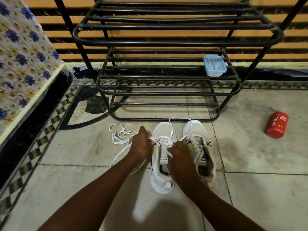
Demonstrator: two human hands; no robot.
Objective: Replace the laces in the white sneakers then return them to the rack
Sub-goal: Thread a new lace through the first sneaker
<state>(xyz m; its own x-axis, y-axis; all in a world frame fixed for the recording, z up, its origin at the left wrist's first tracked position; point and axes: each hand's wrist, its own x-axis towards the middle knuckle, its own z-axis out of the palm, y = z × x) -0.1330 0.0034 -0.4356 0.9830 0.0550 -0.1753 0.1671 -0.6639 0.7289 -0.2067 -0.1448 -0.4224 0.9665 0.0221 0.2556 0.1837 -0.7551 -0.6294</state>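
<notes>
Two white sneakers stand side by side on the tiled floor, toes toward the rack. The left sneaker has a white lace threaded across its lower eyelets. My left hand pinches one end of that lace at the shoe's left side. My right hand grips the other end over the tongue. The right sneaker has bare eyelets, and a lace strand loops over its toe. A loose white lace lies tangled on the floor left of my left hand.
The black metal shoe rack stands just beyond the sneakers; a blue plastic box sits on its middle shelf at the right. A red can lies on the floor to the right. A flower-patterned cloth covers furniture at the left.
</notes>
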